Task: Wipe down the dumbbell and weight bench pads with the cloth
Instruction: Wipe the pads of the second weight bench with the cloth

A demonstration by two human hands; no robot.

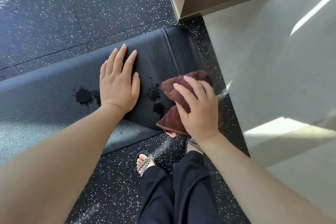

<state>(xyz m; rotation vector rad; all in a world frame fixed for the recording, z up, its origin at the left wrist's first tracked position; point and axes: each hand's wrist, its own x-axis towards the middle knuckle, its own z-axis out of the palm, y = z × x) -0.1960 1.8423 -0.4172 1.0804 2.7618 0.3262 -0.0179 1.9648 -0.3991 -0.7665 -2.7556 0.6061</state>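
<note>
A long black padded bench top of pebbled leatherette (54, 100) runs from the left edge to a stitched seam (171, 51) near the wall, above a dark rubber floor flecked with white (54, 14). Several dark wet blotches (84, 95) mark the pad's surface. The left hand (118, 82) lies flat on the pad, fingers straight. A crumpled brown terry cloth (169, 89) rests on the pad's right part, overhanging its near edge, pressed under the right hand (198, 111). A foot in a checkered sandal (144, 162) stands on the floor beside the bench.
</note>
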